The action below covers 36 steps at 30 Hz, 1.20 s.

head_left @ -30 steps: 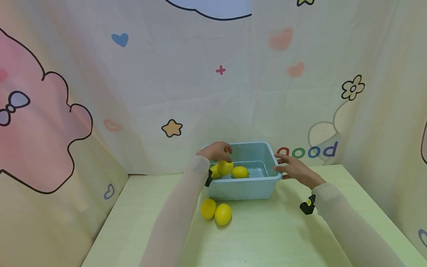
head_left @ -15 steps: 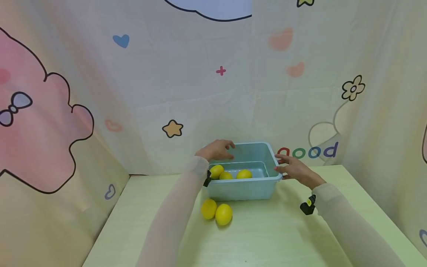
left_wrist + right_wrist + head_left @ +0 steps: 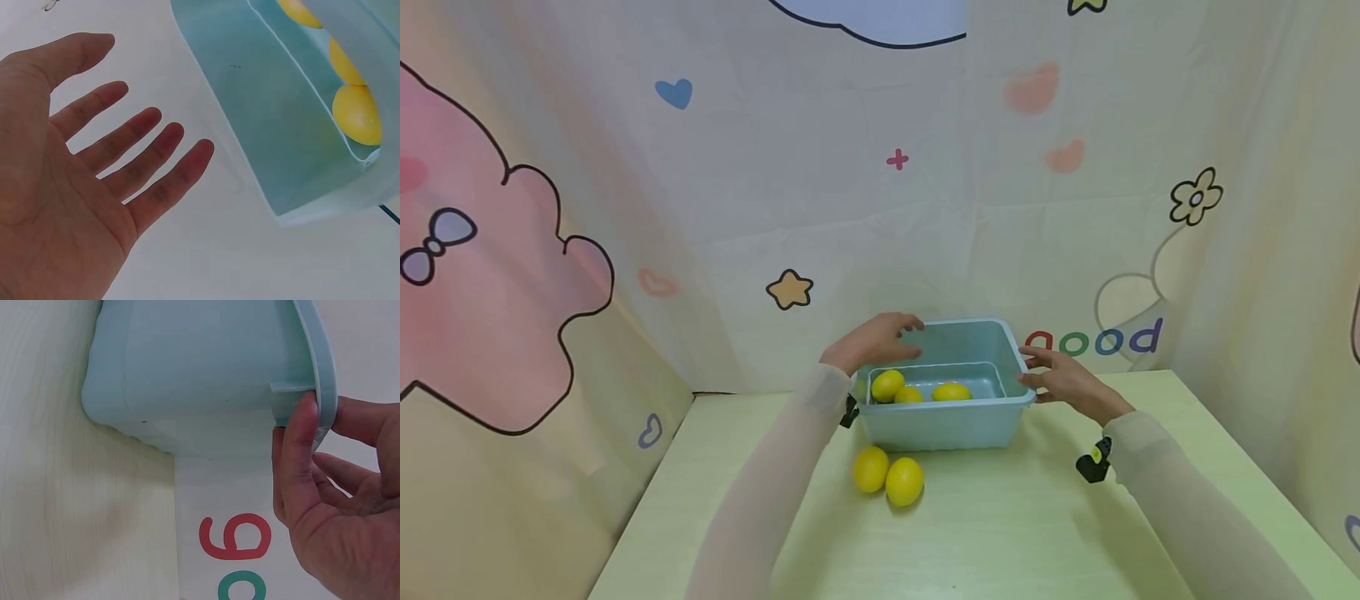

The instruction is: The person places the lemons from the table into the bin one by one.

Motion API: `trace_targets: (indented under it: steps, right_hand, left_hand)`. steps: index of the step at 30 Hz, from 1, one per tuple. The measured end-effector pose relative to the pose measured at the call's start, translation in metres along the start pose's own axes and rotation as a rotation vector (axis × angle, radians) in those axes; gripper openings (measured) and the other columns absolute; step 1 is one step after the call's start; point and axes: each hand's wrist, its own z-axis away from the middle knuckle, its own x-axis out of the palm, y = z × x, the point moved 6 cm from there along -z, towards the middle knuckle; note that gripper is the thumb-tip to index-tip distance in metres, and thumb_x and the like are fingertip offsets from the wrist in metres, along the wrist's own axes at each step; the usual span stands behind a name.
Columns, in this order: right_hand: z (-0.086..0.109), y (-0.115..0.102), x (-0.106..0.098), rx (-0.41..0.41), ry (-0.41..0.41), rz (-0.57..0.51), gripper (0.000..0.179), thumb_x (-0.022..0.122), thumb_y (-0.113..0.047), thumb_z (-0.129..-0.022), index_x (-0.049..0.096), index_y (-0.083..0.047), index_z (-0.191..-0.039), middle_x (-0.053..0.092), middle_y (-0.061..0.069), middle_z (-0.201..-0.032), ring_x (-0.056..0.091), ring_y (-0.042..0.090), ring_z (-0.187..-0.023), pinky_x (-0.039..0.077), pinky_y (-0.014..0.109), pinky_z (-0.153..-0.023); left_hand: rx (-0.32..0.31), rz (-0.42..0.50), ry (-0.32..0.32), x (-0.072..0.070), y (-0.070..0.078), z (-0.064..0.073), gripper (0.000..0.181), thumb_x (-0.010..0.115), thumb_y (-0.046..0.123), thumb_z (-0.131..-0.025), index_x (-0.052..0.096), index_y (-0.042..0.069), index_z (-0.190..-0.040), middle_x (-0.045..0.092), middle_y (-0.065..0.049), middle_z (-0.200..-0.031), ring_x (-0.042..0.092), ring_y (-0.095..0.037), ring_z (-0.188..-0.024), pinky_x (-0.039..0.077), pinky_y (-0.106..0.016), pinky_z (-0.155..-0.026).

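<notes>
A light blue plastic bin (image 3: 940,427) stands at the back of the table. Inside it lie three lemons: one at the left (image 3: 888,385), a partly hidden lemon (image 3: 909,395) beside it, and another lemon (image 3: 952,392) to their right. My left hand (image 3: 876,340) hovers over the bin's left side, fingers spread and holding nothing. In the left wrist view that hand (image 3: 81,156) is apart from the bin's wall (image 3: 262,125). My right hand (image 3: 337,494) pinches the bin's rim (image 3: 323,356) at its right end, with fingers under the lip and thumb across it.
Two more lemons, one left (image 3: 871,470) and one right (image 3: 905,482), lie side by side on the pale table (image 3: 1000,533) in front of the bin. A printed curtain (image 3: 925,233) hangs close behind the bin and along both sides.
A lemon under my left hand has dropped among the others in the bin. My left hand has drawn slightly up and left, its fingers spreading. The right hand stays on the rim.
</notes>
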Motion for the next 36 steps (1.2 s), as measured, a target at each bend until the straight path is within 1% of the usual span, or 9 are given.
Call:
trace_targets:
  steps: [4,6,11,15,20,25,29,36]
  right_hand:
    - [0.000,0.001,0.000,0.000,-0.003,0.000,0.075,0.059,-0.019,-0.097,0.016,-0.006,-0.157,0.031,0.028,-0.151,0.052,0.043,-0.126,0.053,0.050,-0.098]
    - [0.000,0.001,0.000,0.004,0.001,-0.003,0.074,0.060,-0.018,-0.097,0.018,-0.007,-0.157,0.031,0.027,-0.151,0.051,0.043,-0.126,0.052,0.050,-0.098]
    - [0.000,0.000,0.001,-0.001,0.002,-0.008,0.072,0.058,-0.017,-0.097,0.018,-0.007,-0.157,0.032,0.027,-0.151,0.051,0.043,-0.127,0.052,0.050,-0.098]
    - [0.001,-0.001,0.001,-0.007,-0.008,-0.008,0.073,0.058,-0.018,-0.098,0.017,-0.006,-0.157,0.031,0.028,-0.151,0.051,0.043,-0.127,0.052,0.049,-0.098]
    - [0.002,0.000,0.000,-0.009,-0.007,-0.012,0.075,0.059,-0.019,-0.097,0.017,-0.006,-0.157,0.031,0.028,-0.152,0.051,0.043,-0.128,0.052,0.049,-0.099]
    - [0.003,-0.002,0.001,-0.020,-0.010,-0.018,0.074,0.059,-0.020,-0.098,0.016,-0.005,-0.157,0.031,0.029,-0.151,0.050,0.044,-0.128,0.052,0.050,-0.099]
    - [0.002,-0.001,0.001,-0.020,-0.007,-0.011,0.074,0.059,-0.021,-0.098,0.017,-0.005,-0.157,0.031,0.029,-0.151,0.051,0.044,-0.127,0.052,0.051,-0.098]
    - [0.000,0.001,0.000,-0.023,-0.005,-0.005,0.075,0.060,-0.022,-0.097,0.017,-0.006,-0.157,0.031,0.029,-0.151,0.052,0.043,-0.126,0.052,0.051,-0.098]
  left_hand:
    - [0.012,-0.007,0.007,0.001,-0.002,0.006,0.049,0.060,0.037,-0.095,0.051,0.022,-0.141,0.049,-0.002,-0.147,0.049,-0.027,-0.132,0.046,-0.043,-0.108]
    - [0.011,-0.022,0.011,0.001,-0.001,0.009,0.049,0.060,0.037,-0.095,0.051,0.024,-0.141,0.048,-0.001,-0.149,0.048,-0.025,-0.133,0.044,-0.044,-0.110]
    - [0.027,-0.083,0.029,-0.001,0.004,0.019,0.049,0.060,0.039,-0.095,0.051,0.025,-0.141,0.043,-0.002,-0.153,0.044,-0.023,-0.137,0.040,-0.044,-0.114]
    - [0.045,-0.104,0.040,0.000,0.011,0.030,0.049,0.059,0.040,-0.095,0.051,0.027,-0.141,0.041,-0.001,-0.153,0.046,-0.023,-0.135,0.042,-0.044,-0.112]
    - [0.079,-0.106,0.060,0.002,0.018,0.043,0.050,0.059,0.040,-0.095,0.049,0.028,-0.142,0.041,0.000,-0.154,0.050,-0.023,-0.132,0.045,-0.042,-0.109]
    - [0.107,-0.113,0.073,0.006,0.020,0.053,0.051,0.059,0.041,-0.095,0.048,0.027,-0.143,0.041,0.002,-0.153,0.046,-0.021,-0.135,0.044,-0.041,-0.110]
    - [0.123,-0.118,0.088,0.010,0.022,0.063,0.051,0.060,0.041,-0.095,0.049,0.027,-0.143,0.043,0.003,-0.152,0.047,-0.021,-0.133,0.045,-0.041,-0.109]
    - [0.145,-0.150,0.125,0.014,0.025,0.079,0.051,0.060,0.042,-0.095,0.050,0.028,-0.143,0.043,0.001,-0.152,0.047,-0.021,-0.135,0.046,-0.041,-0.109]
